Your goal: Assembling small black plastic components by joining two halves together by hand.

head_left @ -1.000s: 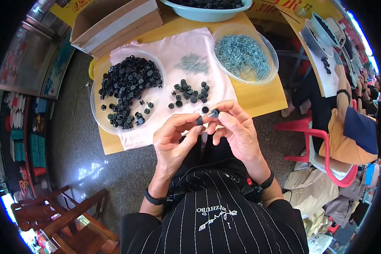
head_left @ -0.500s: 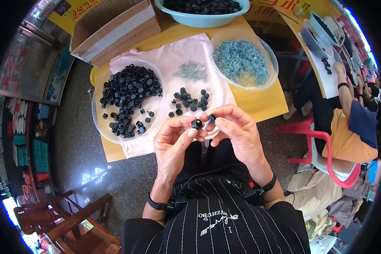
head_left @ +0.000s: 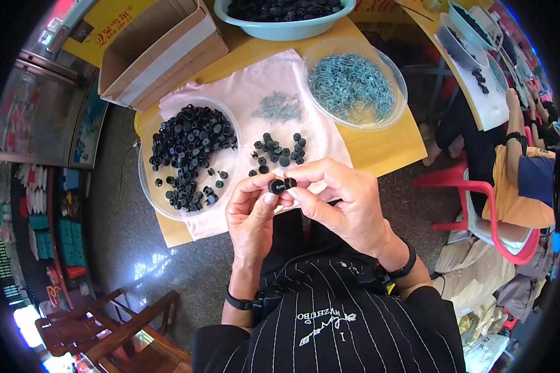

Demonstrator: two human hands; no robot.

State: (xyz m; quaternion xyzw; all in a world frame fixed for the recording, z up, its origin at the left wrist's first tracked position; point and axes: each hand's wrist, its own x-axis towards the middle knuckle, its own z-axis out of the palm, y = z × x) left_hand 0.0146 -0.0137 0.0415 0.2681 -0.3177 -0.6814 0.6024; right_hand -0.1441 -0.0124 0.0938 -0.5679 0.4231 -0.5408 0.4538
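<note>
Above the near edge of the table my two hands meet. Between thumb and fingers my left hand [head_left: 249,217] pinches a black round plastic cap [head_left: 275,186]. A second black cap [head_left: 290,183] is in the pinch of my right hand [head_left: 345,199], lined up against the first with a bit of metal screw showing between them. Just beyond my fingers, several loose black caps [head_left: 284,161] lie on a pale pink cloth [head_left: 199,90]. Farther back on the cloth is a small pile of screws [head_left: 279,107].
Left of my hands, a clear round tray [head_left: 144,180] holds many black caps. Another clear tray [head_left: 399,109] at the right holds silvery screws. A cardboard box [head_left: 162,56] and a pale blue basin [head_left: 280,30] stand at the back. A person sits on a red chair [head_left: 494,217] at the right.
The two black caps have come together, with the screw now between them. My right hand has moved left, toward my left hand. The view has shifted slightly.
</note>
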